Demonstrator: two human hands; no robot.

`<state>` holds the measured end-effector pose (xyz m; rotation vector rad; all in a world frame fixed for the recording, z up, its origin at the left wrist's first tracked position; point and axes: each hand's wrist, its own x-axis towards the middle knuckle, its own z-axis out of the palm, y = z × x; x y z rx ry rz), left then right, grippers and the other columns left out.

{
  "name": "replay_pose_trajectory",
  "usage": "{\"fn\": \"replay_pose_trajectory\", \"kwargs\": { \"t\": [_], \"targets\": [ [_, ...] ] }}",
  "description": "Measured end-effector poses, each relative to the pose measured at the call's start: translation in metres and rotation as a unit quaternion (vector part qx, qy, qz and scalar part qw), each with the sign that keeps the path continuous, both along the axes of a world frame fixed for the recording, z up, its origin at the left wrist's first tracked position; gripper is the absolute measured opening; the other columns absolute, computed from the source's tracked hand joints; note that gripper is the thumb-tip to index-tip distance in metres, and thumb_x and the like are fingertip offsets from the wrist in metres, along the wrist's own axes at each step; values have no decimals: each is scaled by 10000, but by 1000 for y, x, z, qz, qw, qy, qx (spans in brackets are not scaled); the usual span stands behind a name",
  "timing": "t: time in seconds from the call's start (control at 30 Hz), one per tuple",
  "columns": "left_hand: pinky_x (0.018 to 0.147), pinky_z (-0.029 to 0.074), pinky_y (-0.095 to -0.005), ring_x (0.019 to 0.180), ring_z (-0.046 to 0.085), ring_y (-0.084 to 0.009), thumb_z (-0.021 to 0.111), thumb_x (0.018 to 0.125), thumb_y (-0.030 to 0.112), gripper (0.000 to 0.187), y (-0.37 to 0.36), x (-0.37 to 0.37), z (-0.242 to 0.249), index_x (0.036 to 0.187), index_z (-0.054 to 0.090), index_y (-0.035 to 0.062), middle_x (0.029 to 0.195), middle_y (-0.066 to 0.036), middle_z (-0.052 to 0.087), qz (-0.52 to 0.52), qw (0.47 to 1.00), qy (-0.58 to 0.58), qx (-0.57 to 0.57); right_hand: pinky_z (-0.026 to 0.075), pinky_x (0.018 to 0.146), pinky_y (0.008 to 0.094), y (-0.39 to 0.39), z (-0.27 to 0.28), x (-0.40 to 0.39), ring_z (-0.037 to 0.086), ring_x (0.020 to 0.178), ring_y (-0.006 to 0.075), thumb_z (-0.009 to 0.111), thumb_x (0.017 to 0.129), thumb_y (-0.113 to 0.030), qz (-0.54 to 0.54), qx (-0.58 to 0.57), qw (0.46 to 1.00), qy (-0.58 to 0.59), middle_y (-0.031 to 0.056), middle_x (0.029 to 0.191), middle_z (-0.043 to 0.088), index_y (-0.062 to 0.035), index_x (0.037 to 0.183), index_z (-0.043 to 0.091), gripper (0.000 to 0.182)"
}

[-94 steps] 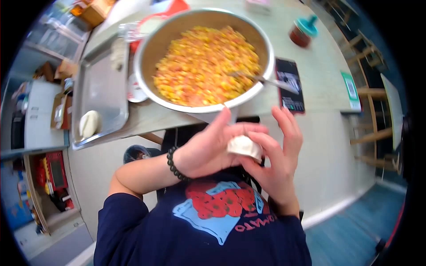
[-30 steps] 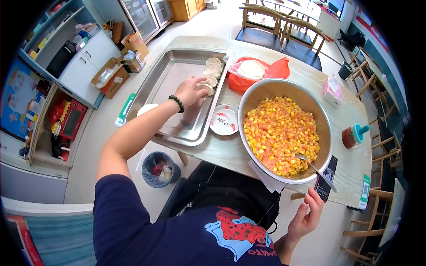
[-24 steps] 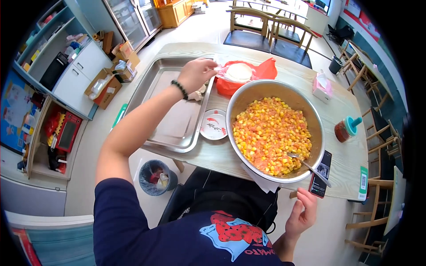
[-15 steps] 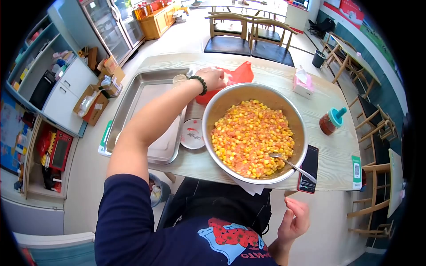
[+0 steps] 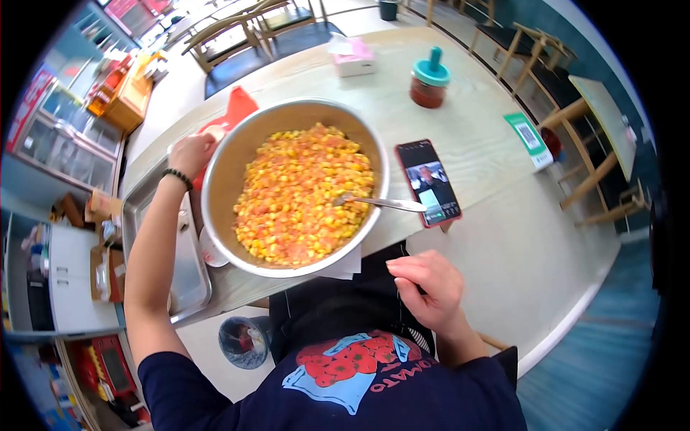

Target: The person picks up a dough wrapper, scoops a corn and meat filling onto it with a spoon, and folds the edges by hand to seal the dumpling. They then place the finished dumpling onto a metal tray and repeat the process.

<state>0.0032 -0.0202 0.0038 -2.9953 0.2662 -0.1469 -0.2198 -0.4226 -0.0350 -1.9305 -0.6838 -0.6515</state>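
Note:
My left hand (image 5: pixel 192 152) reaches past the left side of a large steel bowl (image 5: pixel 381 176), its fingers bent at a red plastic bag (image 5: pixel 241 105). Something pale (image 5: pixel 214 131) shows at the fingertips, too small to name. The bowl holds yellow corn kernels mixed with pinkish minced filling (image 5: pixel 302 194). A metal spoon (image 5: pixel 392 205) stands in the mix, its handle over the bowl's right rim. Below the table edge, my right hand (image 5: pixel 431 287) hovers with loosely curled fingers, the thumb a little apart and nothing held.
A steel tray (image 5: pixel 203 291) lies left of the bowl, with a round lid (image 5: pixel 212 248) between them. Right of the bowl are a phone (image 5: pixel 430 183) and a jar with a teal lid (image 5: pixel 430 79). A tissue box (image 5: pixel 356 63) sits behind. Below is a bin (image 5: pixel 243 343).
The view has swung right, so the bowl and table appear further left. My left hand is still at the red bag. My right hand has risen slightly towards the table edge.

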Motion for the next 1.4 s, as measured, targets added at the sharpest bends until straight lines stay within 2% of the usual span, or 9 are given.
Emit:
{"fn": "replay_pose_trajectory", "kwargs": {
  "t": [0.13, 0.2, 0.33, 0.67, 0.87, 1.0, 1.07, 1.13, 1.4],
  "targets": [
    [778, 504, -386, 852, 654, -256, 498, 862, 253, 280, 47, 29, -19, 969, 664, 54, 893, -138, 679, 111, 950, -62, -284, 485, 562, 294, -3, -5, -5, 611, 655, 224, 689, 697, 16, 8, 15, 1000, -2, 79, 799, 659, -32, 877, 637, 193],
    [872, 485, -373, 998, 612, -241, 476, 883, 221, 355, 90, 47, -26, 1120, 575, -23, 1104, -142, 627, 120, 637, -46, -760, 484, 555, 294, -2, -4, -8, 608, 646, 218, 691, 695, 14, 8, 19, 1000, -1, 74, 791, 659, -30, 877, 638, 195],
    [993, 432, -369, 1117, 559, -251, 463, 949, 253, 395, 78, -29, 36, 1231, 477, -23, 1242, -138, 558, -36, 463, 51, -884, 487, 560, 299, 13, -5, -13, 605, 638, 224, 687, 718, -7, 81, 53, 995, 38, 78, 785, 656, -34, 861, 646, 151],
    [839, 492, -307, 952, 609, -135, 530, 946, 236, 298, -34, -283, 40, 1144, 576, 18, 1046, -47, 632, 122, 514, 229, -818, 427, 975, 335, 171, 0, -14, 513, 1123, 193, 653, 870, -213, 538, 310, 638, 456, 150, 1299, 441, 3, 1414, 222, 727],
    [850, 448, -277, 973, 569, -86, 535, 949, 287, 342, -3, -353, 7, 1176, 570, 33, 1069, -26, 620, 152, 554, 56, -817, 454, 665, 214, 258, 23, -10, 558, 719, 78, 657, 818, -69, 381, 73, 891, 235, 40, 818, 599, -11, 910, 641, 109],
    [1046, 321, -380, 1248, 403, -191, 339, 952, 545, 650, -6, -384, -15, 1383, 324, 59, 1357, -87, 426, 137, 343, -2, -929, 477, 738, 319, 285, 27, -13, 591, 831, 204, 733, 733, -139, 413, 10, 911, 8, 75, 935, 593, -37, 908, 648, 219],
    [1079, 299, -427, 1288, 380, -260, 242, 933, 615, 737, -9, -390, -16, 1406, 285, 50, 1392, -126, 389, 47, 63, 85, -993, 479, 786, 369, 278, 32, -14, 591, 899, 271, 770, 686, -193, 418, -81, 893, -142, 96, 999, 586, -42, 927, 645, 312],
    [1076, 316, -457, 1292, 386, -315, 263, 960, 536, 683, -6, -386, -22, 1409, 261, 20, 1404, -166, 371, 50, 24, 56, -997, 427, 911, 416, 266, 37, -19, 513, 1097, 313, 798, 628, -257, 488, -141, 855, -107, 138, 1209, 519, -60, 1074, 605, 525],
    [1029, 378, -343, 1198, 495, -217, 427, 913, 27, 442, -3, -370, -49, 1347, 355, -11, 1286, -134, 499, 44, 354, -41, -933, 308, 1036, 460, 255, -33, 40, 353, 1263, 416, 603, 858, -215, 122, -322, 936, -65, 248, 1352, 380, 21, 1138, 575, 368]
  ]
}}
